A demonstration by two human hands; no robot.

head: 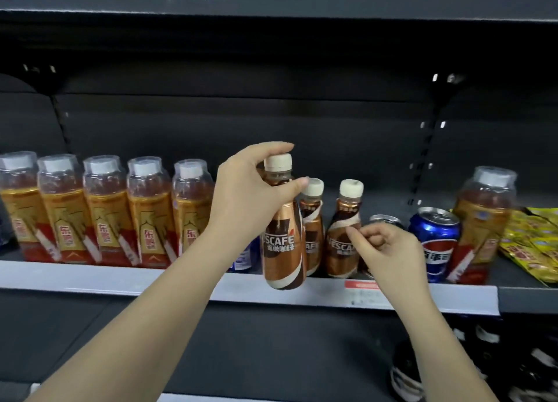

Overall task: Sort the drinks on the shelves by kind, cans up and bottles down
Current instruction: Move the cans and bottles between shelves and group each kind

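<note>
My left hand (247, 196) grips a brown Nescafe bottle (282, 244) by its neck, holding it in front of the shelf edge (120, 277). Two more Nescafe bottles (342, 244) stand on the shelf behind it. My right hand (383, 247) hovers with loosely curled fingers, its fingertips at the right one, and holds nothing. A dark can (385, 220) shows just behind that hand. To its right stands a blue Pepsi can (437, 244). Another blue can (243, 256) peeks out behind my left wrist.
Several gold energy-drink bottles (102, 211) line the shelf's left side, and one more (483, 220) stands at the right. Yellow packets (531, 244) lie at the far right. Dark bottles (471, 362) sit on the lower shelf at bottom right. An upper shelf (271, 0) overhangs.
</note>
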